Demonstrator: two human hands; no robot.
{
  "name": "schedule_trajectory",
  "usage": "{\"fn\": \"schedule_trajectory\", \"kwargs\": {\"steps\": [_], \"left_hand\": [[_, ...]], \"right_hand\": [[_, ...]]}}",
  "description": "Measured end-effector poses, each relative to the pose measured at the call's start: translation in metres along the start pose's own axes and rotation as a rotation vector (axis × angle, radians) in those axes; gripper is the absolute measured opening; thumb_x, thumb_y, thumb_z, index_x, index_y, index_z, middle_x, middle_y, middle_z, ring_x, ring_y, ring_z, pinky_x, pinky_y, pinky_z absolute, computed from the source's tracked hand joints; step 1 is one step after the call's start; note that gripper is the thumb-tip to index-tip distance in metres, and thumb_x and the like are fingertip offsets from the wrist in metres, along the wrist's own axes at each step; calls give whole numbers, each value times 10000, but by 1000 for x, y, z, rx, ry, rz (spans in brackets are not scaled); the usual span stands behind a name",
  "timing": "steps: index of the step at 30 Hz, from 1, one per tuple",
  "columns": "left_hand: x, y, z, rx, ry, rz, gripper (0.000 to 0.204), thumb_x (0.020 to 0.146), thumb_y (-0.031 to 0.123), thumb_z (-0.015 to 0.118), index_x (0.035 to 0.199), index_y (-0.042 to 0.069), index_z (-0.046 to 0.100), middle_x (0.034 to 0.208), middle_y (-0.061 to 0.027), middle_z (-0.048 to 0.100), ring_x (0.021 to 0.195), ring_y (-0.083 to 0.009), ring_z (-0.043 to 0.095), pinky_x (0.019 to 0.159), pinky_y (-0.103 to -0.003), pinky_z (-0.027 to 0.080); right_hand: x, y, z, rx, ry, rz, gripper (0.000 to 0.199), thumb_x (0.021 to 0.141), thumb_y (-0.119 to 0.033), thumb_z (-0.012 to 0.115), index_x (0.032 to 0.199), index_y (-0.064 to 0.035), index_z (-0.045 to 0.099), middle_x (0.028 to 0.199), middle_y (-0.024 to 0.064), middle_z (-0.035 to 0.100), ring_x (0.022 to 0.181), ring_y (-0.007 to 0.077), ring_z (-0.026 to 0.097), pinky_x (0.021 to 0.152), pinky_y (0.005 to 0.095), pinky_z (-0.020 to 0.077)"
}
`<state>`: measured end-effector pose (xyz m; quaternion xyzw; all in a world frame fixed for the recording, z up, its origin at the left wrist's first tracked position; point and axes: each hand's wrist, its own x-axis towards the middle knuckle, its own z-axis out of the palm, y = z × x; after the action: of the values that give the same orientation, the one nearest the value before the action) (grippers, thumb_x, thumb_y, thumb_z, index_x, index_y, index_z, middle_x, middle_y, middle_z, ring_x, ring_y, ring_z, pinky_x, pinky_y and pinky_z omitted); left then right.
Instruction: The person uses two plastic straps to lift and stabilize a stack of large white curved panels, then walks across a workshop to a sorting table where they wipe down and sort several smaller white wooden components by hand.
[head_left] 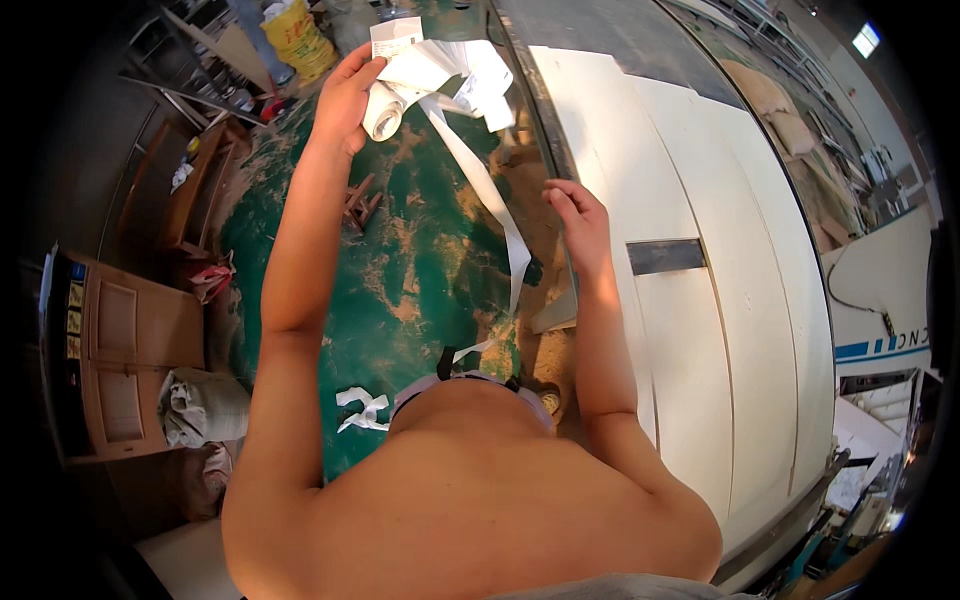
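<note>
My left hand (pixel 345 105) is raised at the far left of the workbench, its fingers closed around a roll of white labels (pixel 384 112). One printed label (pixel 396 36) stands up beyond the fingertips. Loose folds of paper spread to the right of the roll, and a long white paper strip (pixel 480 185) dangles toward the floor. My right hand (pixel 582 222) is over the bench's left edge with its fingers curled together; whether anything is pinched in them is hidden. Beside it, long white panels (pixel 740 190) lie side by side on the bench.
A dark rectangular piece (pixel 666 256) shows among the panels. Scraps of white paper (pixel 362 410) litter the dusty green floor (pixel 390 260), where a small wooden stool (pixel 361 204) stands. Wooden cabinets (pixel 135 355) and a stuffed sack (pixel 203 408) line the left; a yellow sack (pixel 300 40) stands farther off.
</note>
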<state>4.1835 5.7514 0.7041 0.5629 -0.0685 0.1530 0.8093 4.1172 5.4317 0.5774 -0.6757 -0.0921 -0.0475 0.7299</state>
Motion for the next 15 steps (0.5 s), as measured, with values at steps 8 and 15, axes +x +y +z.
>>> {"fn": "schedule_trajectory", "kwargs": {"steps": [8,15], "left_hand": [[-1,15,-108,-162,87,-21,322,941,64,542,1256,-2,532,1119,-135,644,955,-237,660,796,-367,565],[50,-2,-189,-38,269,40,323,928,45,531,1240,-34,503,1126,-153,635,998,-252,649,858,-360,539]], "right_hand": [[69,90,216,473,-394,657,588,882,-477,601,1235,-10,550,1076,110,629,1037,208,565,913,364,420],[113,111,262,503,-540,407,279,866,-154,664,1097,3,646,997,51,665,847,128,611,762,259,475]]}}
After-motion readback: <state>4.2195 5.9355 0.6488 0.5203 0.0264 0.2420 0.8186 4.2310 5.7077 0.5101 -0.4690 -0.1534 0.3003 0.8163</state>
